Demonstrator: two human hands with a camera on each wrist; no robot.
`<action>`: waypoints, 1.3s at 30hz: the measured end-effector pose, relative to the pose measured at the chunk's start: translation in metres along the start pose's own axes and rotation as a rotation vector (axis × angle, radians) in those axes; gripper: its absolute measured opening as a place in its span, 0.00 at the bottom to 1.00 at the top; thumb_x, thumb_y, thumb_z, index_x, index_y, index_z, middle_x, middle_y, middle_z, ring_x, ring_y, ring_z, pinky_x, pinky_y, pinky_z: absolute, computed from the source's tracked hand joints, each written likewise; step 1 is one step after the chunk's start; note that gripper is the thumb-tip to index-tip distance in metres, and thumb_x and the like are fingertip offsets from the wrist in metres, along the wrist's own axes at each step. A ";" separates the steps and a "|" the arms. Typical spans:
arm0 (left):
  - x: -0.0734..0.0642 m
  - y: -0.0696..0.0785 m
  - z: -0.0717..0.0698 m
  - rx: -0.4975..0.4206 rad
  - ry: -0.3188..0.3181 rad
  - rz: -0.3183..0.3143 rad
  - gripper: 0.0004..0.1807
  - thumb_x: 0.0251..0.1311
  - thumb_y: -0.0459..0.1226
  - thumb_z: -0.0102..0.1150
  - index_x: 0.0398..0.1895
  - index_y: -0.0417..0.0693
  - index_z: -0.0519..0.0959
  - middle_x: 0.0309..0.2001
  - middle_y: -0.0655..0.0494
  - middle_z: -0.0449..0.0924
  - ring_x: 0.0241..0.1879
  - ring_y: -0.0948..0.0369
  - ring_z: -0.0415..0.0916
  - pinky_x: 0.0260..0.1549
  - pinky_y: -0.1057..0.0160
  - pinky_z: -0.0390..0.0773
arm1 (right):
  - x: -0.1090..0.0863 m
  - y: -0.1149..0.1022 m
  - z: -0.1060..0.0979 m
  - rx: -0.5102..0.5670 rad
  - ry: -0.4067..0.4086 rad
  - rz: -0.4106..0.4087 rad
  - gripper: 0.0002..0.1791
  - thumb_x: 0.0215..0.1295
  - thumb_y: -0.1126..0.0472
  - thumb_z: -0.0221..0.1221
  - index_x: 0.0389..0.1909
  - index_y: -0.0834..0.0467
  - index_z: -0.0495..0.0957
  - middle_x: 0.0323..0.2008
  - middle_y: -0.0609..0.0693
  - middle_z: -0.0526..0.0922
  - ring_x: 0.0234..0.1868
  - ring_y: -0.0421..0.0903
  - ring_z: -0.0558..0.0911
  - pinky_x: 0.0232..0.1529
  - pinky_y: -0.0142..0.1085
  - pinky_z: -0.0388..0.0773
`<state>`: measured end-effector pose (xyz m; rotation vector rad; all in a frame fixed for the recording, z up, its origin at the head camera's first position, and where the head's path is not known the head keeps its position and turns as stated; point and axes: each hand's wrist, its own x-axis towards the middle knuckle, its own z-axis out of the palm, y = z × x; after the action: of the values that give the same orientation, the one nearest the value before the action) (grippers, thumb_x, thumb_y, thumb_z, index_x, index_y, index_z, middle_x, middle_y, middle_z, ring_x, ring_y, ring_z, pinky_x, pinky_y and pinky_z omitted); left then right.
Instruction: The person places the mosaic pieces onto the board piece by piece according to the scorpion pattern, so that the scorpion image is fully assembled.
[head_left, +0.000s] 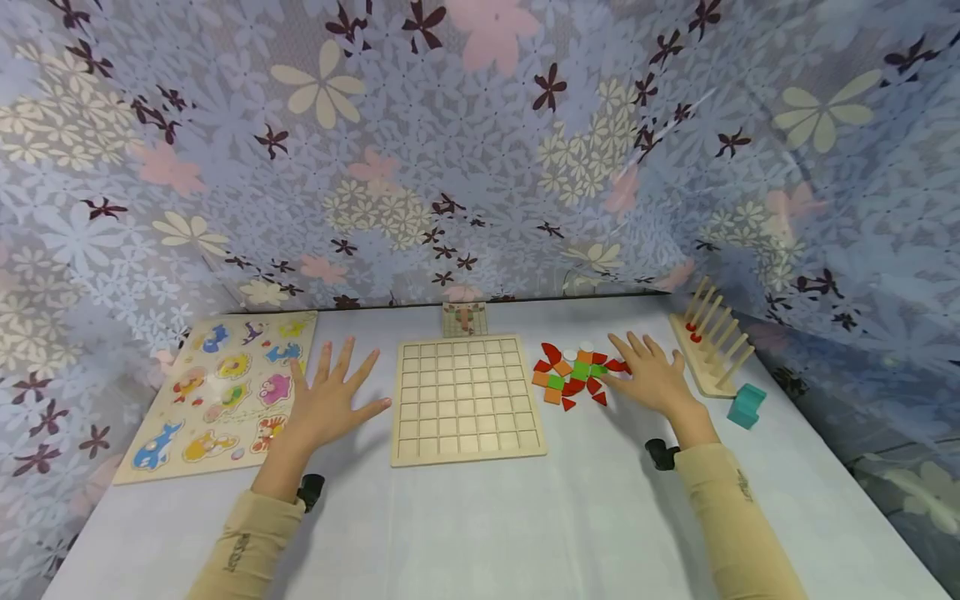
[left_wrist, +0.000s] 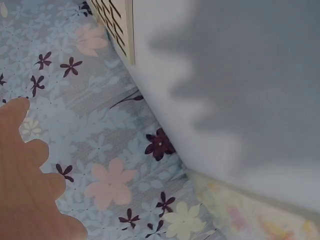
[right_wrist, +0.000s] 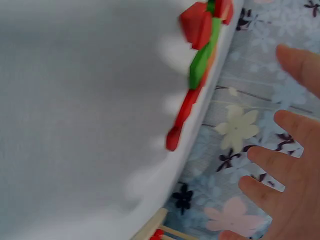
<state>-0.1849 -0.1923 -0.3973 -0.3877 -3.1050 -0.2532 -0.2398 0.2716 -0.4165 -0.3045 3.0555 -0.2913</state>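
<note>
My left hand between animal puzzle board and wooden grid board; my right hand near coloured geometric pieces; fingers spread on both.

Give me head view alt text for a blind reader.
A person's bare left hand and right hand spread over a white table, flanking a pale wooden grid board. Red, green and orange tiles lie by the right hand; a wooden animal puzzle lies far left.

Red, orange and green pieces, loose beside a flat gridded wooden board
</note>
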 end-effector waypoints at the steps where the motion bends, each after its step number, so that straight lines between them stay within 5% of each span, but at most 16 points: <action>1: 0.001 0.001 0.001 -0.013 0.004 0.001 0.44 0.56 0.65 0.45 0.73 0.58 0.48 0.73 0.44 0.32 0.70 0.40 0.25 0.56 0.29 0.20 | 0.002 0.002 0.001 0.005 -0.007 0.010 0.41 0.62 0.41 0.51 0.71 0.53 0.49 0.69 0.66 0.49 0.68 0.68 0.47 0.57 0.73 0.36; 7: 0.006 0.005 0.012 -0.082 0.002 0.002 0.44 0.57 0.63 0.46 0.73 0.57 0.47 0.73 0.44 0.30 0.70 0.41 0.23 0.55 0.32 0.14 | 0.014 0.014 0.007 0.038 -0.035 0.051 0.35 0.64 0.50 0.52 0.70 0.54 0.53 0.66 0.66 0.57 0.64 0.69 0.54 0.54 0.73 0.42; 15: 0.015 0.009 0.026 -0.150 -0.049 -0.010 0.44 0.57 0.61 0.48 0.73 0.55 0.47 0.73 0.43 0.31 0.69 0.40 0.24 0.56 0.29 0.19 | 0.025 0.024 0.014 0.052 -0.047 0.053 0.29 0.64 0.59 0.53 0.65 0.58 0.62 0.64 0.66 0.62 0.60 0.70 0.61 0.50 0.73 0.51; 27: 0.027 0.010 0.030 -0.244 -0.253 -0.007 0.42 0.59 0.57 0.51 0.72 0.52 0.51 0.72 0.39 0.38 0.69 0.35 0.31 0.55 0.26 0.27 | 0.034 0.027 0.016 0.024 -0.052 0.083 0.21 0.63 0.61 0.55 0.57 0.61 0.71 0.56 0.67 0.70 0.54 0.70 0.68 0.46 0.68 0.61; 39: 0.034 0.003 0.035 -0.264 -0.354 -0.020 0.43 0.53 0.53 0.60 0.70 0.49 0.57 0.71 0.38 0.41 0.68 0.34 0.33 0.55 0.25 0.29 | 0.042 0.026 0.024 0.057 -0.015 0.091 0.12 0.57 0.60 0.61 0.39 0.61 0.74 0.39 0.60 0.78 0.41 0.62 0.75 0.40 0.59 0.68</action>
<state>-0.2167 -0.1754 -0.4306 -0.4486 -3.4291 -0.6692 -0.2840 0.2843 -0.4468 -0.1630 3.0284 -0.3684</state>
